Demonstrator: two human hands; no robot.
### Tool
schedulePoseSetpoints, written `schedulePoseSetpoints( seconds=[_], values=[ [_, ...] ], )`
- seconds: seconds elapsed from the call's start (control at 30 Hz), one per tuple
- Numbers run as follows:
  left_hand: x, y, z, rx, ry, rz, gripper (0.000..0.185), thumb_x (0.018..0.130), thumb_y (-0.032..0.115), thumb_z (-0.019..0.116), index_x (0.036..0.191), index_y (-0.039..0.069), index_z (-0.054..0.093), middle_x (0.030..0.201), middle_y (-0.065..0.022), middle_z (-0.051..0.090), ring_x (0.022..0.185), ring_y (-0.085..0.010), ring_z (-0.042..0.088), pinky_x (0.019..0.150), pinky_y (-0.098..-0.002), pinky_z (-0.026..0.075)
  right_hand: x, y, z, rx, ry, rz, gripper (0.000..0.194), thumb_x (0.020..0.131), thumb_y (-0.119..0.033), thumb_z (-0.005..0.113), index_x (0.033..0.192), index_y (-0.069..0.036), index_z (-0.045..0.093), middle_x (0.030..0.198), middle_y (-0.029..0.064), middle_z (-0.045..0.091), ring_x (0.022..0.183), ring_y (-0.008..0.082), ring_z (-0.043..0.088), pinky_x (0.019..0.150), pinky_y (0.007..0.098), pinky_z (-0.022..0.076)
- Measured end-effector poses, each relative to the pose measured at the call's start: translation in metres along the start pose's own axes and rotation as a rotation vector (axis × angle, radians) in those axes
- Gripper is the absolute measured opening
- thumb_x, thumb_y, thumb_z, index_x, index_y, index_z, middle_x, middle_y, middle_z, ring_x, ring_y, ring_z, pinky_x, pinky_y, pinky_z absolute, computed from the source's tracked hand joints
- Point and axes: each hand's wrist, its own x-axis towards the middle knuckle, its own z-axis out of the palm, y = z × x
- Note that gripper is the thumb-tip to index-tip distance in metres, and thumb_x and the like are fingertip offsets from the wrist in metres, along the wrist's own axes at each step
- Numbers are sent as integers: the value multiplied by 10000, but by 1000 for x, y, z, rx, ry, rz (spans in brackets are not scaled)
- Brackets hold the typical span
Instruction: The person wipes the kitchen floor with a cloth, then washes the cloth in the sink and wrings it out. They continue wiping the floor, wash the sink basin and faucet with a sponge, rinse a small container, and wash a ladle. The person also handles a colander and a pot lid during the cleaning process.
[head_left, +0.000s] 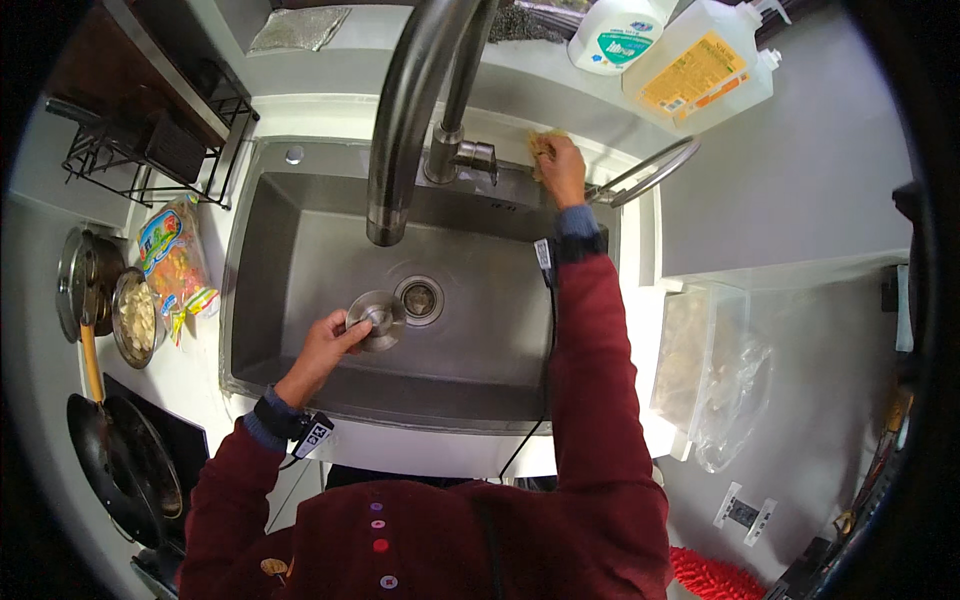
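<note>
My left hand (330, 343) holds a small round metal piece (381, 321), perhaps a sink strainer or lid, by its edge, thumb on top. It is above the basin of the steel sink (480, 322), just left of the drain (420, 301). At the sink's back rim, right of the faucet lever (478, 156), my right hand (562, 166) has its fingers on a yellowish scrubbing pad (538, 150). The pad is partly hidden by the fingers.
The faucet spout (390, 187) arches over the basin. Bottles (619, 37) and a large jug (697, 67) stand at the back right. Left are a wire rack (142, 180), a food bag (176, 251), a bowl of pale pieces (137, 319) and a wok (112, 465). A plastic container (682, 352) is right.
</note>
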Motion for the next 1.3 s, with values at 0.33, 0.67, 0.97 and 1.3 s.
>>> schedulePoseSetpoints(
  seconds=[0.33, 0.67, 0.97, 1.3],
  values=[
    [10, 14, -6, -10, 15, 36, 247, 861, 298, 634, 969, 78, 611, 850, 14, 613, 757, -57, 544, 649, -224, 445, -80, -61, 9, 275, -410, -337, 274, 658, 8, 612, 914, -83, 645, 1003, 116, 614, 939, 307, 540, 811, 393, 426],
    [66, 36, -61, -86, 170, 30, 256, 904, 277, 561, 1101, 114, 583, 928, 41, 601, 724, -36, 531, 627, -191, 462, -38, -45, 56, -46, -27, -25, 256, 675, -25, 571, 912, -56, 661, 947, 164, 602, 842, 361, 519, 776, 429, 428],
    [168, 100, -64, -292, 108, 152, 263, 892, 315, 588, 1032, 96, 548, 927, -22, 606, 776, -94, 594, 628, -212, 491, -157, -83, 5, 274, -570, -31, 271, 692, 3, 581, 939, -78, 661, 977, 98, 618, 920, 298, 543, 856, 369, 425],
    [229, 105, -67, -92, 201, 251, 479, 829, 127, 666, 1207, -65, 441, 989, -111, 602, 733, -169, 664, 540, -220, 525, -185, -46, -58, 309, -620, 242, 253, 736, -22, 582, 975, -53, 658, 982, 105, 631, 940, 278, 579, 829, 355, 456]
  ],
)
